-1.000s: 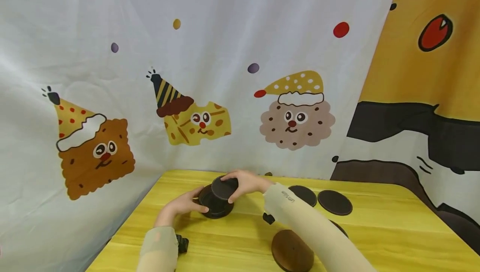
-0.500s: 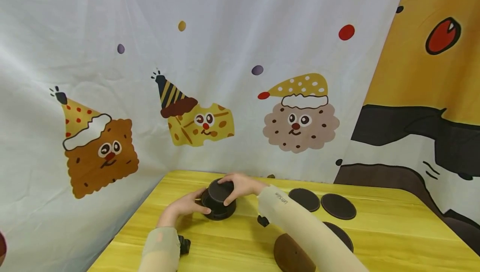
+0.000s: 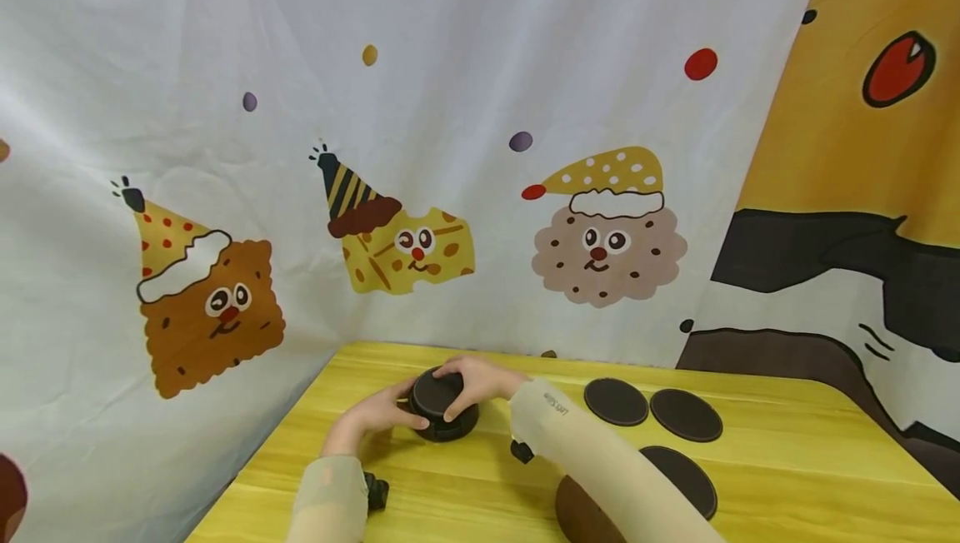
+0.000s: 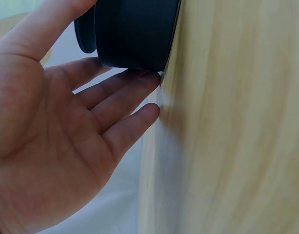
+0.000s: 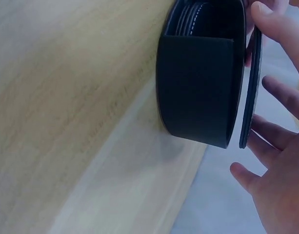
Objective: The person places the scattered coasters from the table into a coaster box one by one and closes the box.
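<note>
Showing dark, pale-stitched discs [image 5: 188, 19] stacked inside the round black holder [image 5: 198, 90], notched at the side and standing on the yellow counter [image 3: 450, 489]; gripping it by the side with the left hand [image 3: 381, 410]; pinching a thin dark disc [image 5: 251, 92] just above its open rim with the right hand [image 3: 480, 381].

Right hand [image 3: 476, 389]: lower, closer to holder [image 3: 453, 433]
Black disc [image 3: 435, 393]: lowered, now over holder's mouth
Brown disc [image 3: 579, 514]: more covered by right sleeve [image 3: 600, 451]
Nearest black coaster [image 3: 688, 480]: more visible
</note>
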`<action>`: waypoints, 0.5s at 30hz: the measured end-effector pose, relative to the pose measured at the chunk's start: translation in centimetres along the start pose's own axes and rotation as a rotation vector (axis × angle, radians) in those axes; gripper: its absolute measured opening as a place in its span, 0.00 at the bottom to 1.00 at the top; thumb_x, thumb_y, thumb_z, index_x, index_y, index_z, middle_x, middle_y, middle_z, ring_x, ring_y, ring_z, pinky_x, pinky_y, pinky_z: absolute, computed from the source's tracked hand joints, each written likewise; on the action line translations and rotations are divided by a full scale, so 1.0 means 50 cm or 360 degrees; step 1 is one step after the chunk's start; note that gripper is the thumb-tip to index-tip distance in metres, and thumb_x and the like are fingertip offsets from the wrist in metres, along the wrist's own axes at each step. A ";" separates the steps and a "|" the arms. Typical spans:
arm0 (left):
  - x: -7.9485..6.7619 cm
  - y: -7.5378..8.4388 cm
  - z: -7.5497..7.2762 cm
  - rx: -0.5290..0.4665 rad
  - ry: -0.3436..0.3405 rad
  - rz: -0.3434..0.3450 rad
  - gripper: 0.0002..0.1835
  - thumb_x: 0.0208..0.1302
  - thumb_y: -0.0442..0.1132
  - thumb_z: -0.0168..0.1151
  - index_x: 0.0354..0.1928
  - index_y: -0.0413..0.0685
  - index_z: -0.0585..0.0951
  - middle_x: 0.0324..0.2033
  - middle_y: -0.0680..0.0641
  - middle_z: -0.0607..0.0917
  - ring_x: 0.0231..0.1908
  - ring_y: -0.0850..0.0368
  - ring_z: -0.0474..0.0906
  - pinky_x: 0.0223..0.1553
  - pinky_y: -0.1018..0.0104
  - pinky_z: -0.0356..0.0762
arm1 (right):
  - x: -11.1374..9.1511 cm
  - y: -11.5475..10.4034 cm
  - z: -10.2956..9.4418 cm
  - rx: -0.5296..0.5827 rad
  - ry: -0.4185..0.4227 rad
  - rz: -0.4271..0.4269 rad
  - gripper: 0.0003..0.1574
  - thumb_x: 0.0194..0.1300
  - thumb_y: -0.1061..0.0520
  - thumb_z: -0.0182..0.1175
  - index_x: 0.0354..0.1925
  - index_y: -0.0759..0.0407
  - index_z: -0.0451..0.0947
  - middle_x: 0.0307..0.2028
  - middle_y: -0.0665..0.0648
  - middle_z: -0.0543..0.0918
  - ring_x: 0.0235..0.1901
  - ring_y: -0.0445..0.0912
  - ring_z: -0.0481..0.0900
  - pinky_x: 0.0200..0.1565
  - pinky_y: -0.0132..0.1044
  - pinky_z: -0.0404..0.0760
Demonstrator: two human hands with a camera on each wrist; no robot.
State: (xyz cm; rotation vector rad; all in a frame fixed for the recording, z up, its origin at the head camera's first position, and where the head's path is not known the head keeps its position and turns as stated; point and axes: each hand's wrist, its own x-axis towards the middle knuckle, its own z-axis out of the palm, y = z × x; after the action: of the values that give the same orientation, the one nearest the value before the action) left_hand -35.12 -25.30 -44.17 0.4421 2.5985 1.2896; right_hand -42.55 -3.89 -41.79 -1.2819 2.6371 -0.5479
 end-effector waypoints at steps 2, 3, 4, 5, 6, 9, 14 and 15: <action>0.000 0.000 0.003 0.0009 0.0004 -0.0015 0.47 0.48 0.49 0.67 0.67 0.48 0.53 0.61 0.38 0.61 0.59 0.40 0.57 0.51 0.43 0.57 | 0.000 0.001 0.006 0.0022 -0.0007 0.0011 0.47 0.36 0.34 0.68 0.57 0.41 0.68 0.59 0.50 0.64 0.53 0.45 0.66 0.46 0.37 0.70; 0.000 -0.001 0.004 0.0011 0.0004 -0.0019 0.47 0.48 0.49 0.67 0.67 0.48 0.53 0.61 0.38 0.60 0.59 0.40 0.57 0.51 0.43 0.57 | 0.000 0.001 0.008 0.0019 -0.0008 0.0013 0.47 0.36 0.33 0.68 0.57 0.41 0.68 0.59 0.51 0.64 0.54 0.46 0.66 0.47 0.37 0.70; 0.001 -0.002 0.005 0.0013 0.0006 -0.0023 0.47 0.48 0.49 0.67 0.67 0.47 0.53 0.61 0.38 0.60 0.59 0.40 0.57 0.51 0.43 0.57 | 0.000 0.002 0.009 0.0020 -0.0009 0.0014 0.47 0.36 0.33 0.68 0.57 0.42 0.68 0.60 0.52 0.63 0.54 0.46 0.66 0.47 0.37 0.70; 0.002 -0.003 0.006 0.0013 0.0009 -0.0030 0.47 0.48 0.49 0.67 0.67 0.47 0.53 0.61 0.38 0.60 0.59 0.39 0.56 0.51 0.42 0.57 | 0.000 0.001 0.010 0.0014 -0.0012 0.0011 0.47 0.36 0.33 0.68 0.57 0.42 0.68 0.60 0.53 0.63 0.54 0.47 0.66 0.47 0.37 0.70; 0.003 -0.004 0.006 0.0011 0.0012 -0.0037 0.47 0.48 0.50 0.67 0.67 0.47 0.52 0.61 0.38 0.60 0.59 0.39 0.56 0.52 0.42 0.57 | 0.000 0.002 0.011 0.0011 -0.0014 0.0008 0.47 0.37 0.33 0.68 0.57 0.42 0.68 0.60 0.53 0.63 0.53 0.47 0.66 0.46 0.37 0.70; 0.005 -0.007 0.005 0.0012 0.0017 -0.0042 0.48 0.47 0.50 0.67 0.67 0.46 0.52 0.62 0.38 0.59 0.59 0.40 0.56 0.52 0.42 0.57 | 0.003 0.004 0.016 0.0000 -0.0010 0.0002 0.48 0.37 0.33 0.67 0.58 0.42 0.67 0.60 0.54 0.62 0.53 0.47 0.66 0.45 0.37 0.71; 0.006 -0.009 0.002 0.0014 0.0014 -0.0038 0.48 0.47 0.51 0.67 0.67 0.46 0.52 0.62 0.39 0.59 0.59 0.40 0.56 0.52 0.43 0.57 | 0.005 0.005 0.020 -0.0012 -0.0013 0.0015 0.48 0.37 0.33 0.67 0.58 0.41 0.67 0.61 0.54 0.61 0.55 0.48 0.64 0.47 0.39 0.70; 0.007 -0.010 0.001 0.0012 0.0013 -0.0039 0.48 0.47 0.50 0.67 0.67 0.47 0.52 0.62 0.39 0.59 0.59 0.40 0.56 0.52 0.43 0.57 | 0.005 0.005 0.021 -0.0014 -0.0016 0.0013 0.48 0.37 0.33 0.67 0.58 0.41 0.67 0.61 0.55 0.61 0.55 0.49 0.64 0.47 0.39 0.70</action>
State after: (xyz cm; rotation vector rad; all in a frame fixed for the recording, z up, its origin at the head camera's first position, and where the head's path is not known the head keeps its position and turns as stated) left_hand -35.50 -25.42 -44.62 0.4062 2.6079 1.2767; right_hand -42.57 -4.21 -42.84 -1.2725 2.6383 -0.5282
